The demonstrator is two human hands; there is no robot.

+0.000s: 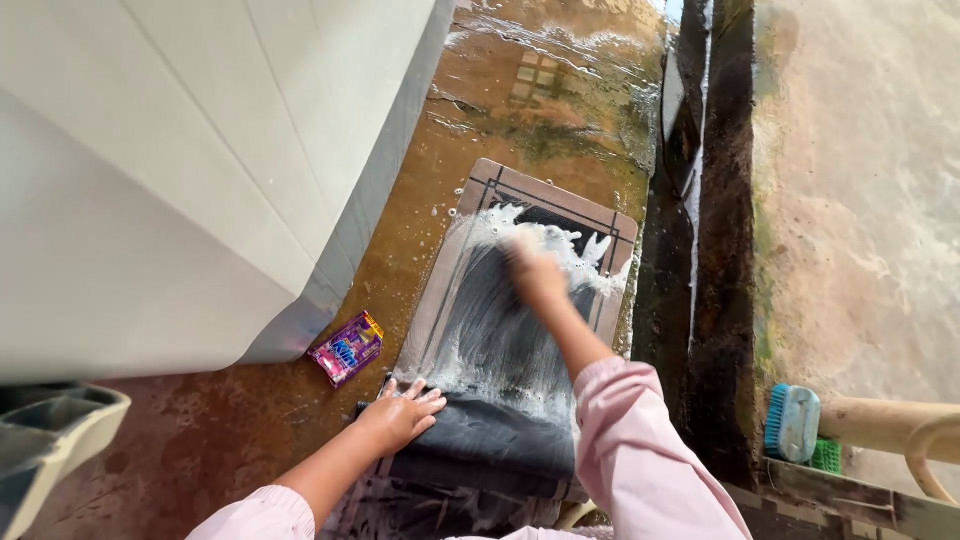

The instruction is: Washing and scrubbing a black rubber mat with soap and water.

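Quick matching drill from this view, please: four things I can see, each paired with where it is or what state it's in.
Things:
1. left hand
2. right hand
3. detergent packet
4. blue brush

Places or states:
A. on the ledge at right
B. blurred, on the sudsy mat
C. flat on the mat's folded dark edge
D. on the wet floor left of the mat

Pairs: 1-C, 2-B, 3-D, 4-A

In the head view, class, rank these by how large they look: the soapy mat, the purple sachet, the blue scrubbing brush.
1. Soapy mat, by far the largest.
2. and 3. Purple sachet and blue scrubbing brush look about alike; the brush is partly hidden, so I will not rank them.
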